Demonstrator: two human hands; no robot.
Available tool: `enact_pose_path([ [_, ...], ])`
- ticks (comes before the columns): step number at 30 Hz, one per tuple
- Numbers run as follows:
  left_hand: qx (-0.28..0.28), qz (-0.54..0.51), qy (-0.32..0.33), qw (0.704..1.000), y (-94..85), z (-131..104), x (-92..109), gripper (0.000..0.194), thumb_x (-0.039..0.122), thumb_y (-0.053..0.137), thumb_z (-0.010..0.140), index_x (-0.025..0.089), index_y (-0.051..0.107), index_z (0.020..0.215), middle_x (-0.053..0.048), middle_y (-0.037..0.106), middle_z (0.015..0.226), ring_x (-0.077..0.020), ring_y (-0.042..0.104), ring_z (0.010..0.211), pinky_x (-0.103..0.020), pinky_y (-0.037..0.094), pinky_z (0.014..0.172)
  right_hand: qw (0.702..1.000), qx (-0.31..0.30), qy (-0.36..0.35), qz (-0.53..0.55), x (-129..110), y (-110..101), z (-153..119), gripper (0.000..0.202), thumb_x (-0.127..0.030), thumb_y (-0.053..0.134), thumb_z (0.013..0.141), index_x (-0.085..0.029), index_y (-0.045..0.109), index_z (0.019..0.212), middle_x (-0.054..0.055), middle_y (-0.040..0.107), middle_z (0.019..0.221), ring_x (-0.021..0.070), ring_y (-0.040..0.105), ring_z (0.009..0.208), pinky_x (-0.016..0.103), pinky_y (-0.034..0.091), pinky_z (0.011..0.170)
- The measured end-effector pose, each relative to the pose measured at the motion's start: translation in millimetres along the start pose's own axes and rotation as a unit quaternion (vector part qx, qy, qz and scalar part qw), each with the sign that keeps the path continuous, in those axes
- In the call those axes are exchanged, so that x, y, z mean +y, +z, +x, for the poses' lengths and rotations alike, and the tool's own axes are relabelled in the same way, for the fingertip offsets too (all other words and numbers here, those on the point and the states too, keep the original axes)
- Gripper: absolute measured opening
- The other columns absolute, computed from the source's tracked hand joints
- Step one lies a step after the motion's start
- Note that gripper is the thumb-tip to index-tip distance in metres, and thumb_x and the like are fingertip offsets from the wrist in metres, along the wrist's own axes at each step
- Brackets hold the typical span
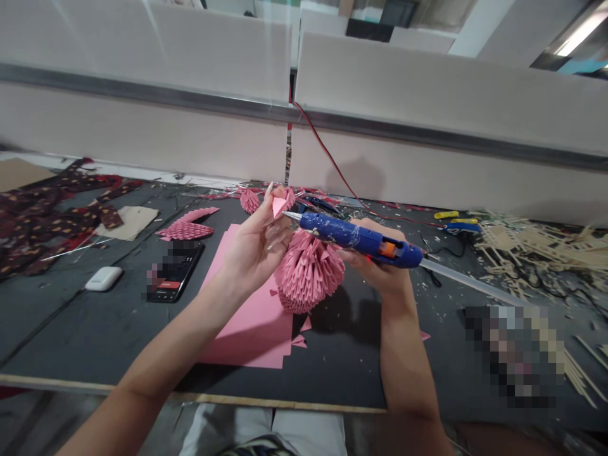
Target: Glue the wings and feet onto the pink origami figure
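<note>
The left forearm slants up from the lower left, and the left hand (259,248) is raised above the bench (342,373) with its palm partly facing the camera. Its thumb and fingertips reach up and inward, pinching a small folded pink paper piece (279,206). The right forearm rises almost straight from the lower right; the right hand (382,263) bends inward at the wrist, its fingers closed around a blue glue gun (332,232). The gun lies nearly level, tilted slightly so that its metal nozzle (292,216) is the higher end and points left at the pinched piece; whether the two touch is hard to tell. A clear glue stick (470,283) juts from the gun's back end, sloping down to the right. Below the gun, between the hands, a rounded pink model (311,272) of many folded points partly covers pink paper sheets (247,329). To the left are a phone (175,272), a white case (104,278) and pink folded sections (187,229); thin wooden sticks (522,247) lie scattered at the right.
</note>
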State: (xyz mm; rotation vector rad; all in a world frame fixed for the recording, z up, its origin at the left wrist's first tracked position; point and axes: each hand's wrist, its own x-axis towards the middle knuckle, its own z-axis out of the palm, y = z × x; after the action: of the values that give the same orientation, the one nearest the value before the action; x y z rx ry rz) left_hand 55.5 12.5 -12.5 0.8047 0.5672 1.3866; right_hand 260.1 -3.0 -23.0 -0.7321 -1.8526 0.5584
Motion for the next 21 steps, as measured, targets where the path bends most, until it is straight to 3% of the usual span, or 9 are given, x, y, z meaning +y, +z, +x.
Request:
enact_pose_path([
  [5, -0.001, -0.035, -0.008, 0.999, -1.4, -1, 0, 0.031, 0.043, 0.061, 0.099, 0.019, 0.065, 0.080, 0.007, 0.035, 0.056, -0.0027, 0.029, 0.042, -0.014, 0.031, 0.039, 1.000, 0.011, 0.013, 0.010, 3, -1, -2, 0.032, -0.037, 0.082, 0.079, -0.022, 0.056, 0.069, -0.004, 0.052, 0.065, 0.0123, 0.046, 0.059, 0.029, 0.037, 0.058],
  [9, 0.024, -0.101, -0.043, 0.994, -2.7, -3, 2, 0.026, 0.037, 0.062, 0.099, 0.019, 0.063, 0.081, 0.006, 0.038, 0.058, -0.0031, 0.037, 0.044, -0.015, 0.034, 0.042, 1.000, 0.013, 0.000, 0.019, -2, -2, 2, 0.022, -0.035, 0.077, 0.084, -0.022, 0.061, 0.077, -0.002, 0.059, 0.073, 0.0132, 0.052, 0.065, 0.029, 0.042, 0.062],
  [12, 0.037, -0.068, -0.029, 0.997, -6.7, 0, 7, 0.030, 0.036, 0.063, 0.097, 0.019, 0.056, 0.073, 0.003, 0.045, 0.064, -0.0055, 0.044, 0.050, -0.018, 0.039, 0.048, 1.000, -0.002, 0.013, 0.012, -10, -3, 4, 0.017, -0.030, 0.076, 0.086, -0.022, 0.062, 0.082, -0.002, 0.061, 0.077, 0.0121, 0.054, 0.069, 0.026, 0.044, 0.066],
  [17, 0.032, 0.109, 0.095, 0.989, -16.6, -3, 19, 0.029, 0.032, 0.064, 0.090, 0.019, 0.051, 0.067, 0.001, 0.048, 0.070, -0.0098, 0.047, 0.060, -0.022, 0.041, 0.056, 0.994, -0.049, 0.095, -0.038, -32, -4, 1, 0.025, -0.042, 0.072, 0.089, -0.019, 0.062, 0.084, -0.003, 0.061, 0.076, 0.0110, 0.053, 0.068, 0.024, 0.042, 0.064],
  [21, -0.015, 0.274, 0.275, 0.921, -20.2, -27, 27, 0.027, 0.029, 0.061, 0.096, 0.019, 0.058, 0.071, -0.001, 0.054, 0.076, -0.0127, 0.051, 0.078, -0.025, 0.043, 0.074, 0.989, -0.049, 0.113, -0.083, -51, 4, -5, 0.027, -0.047, 0.069, 0.091, -0.021, 0.066, 0.095, 0.000, 0.068, 0.090, 0.0136, 0.060, 0.080, 0.024, 0.045, 0.074],
])
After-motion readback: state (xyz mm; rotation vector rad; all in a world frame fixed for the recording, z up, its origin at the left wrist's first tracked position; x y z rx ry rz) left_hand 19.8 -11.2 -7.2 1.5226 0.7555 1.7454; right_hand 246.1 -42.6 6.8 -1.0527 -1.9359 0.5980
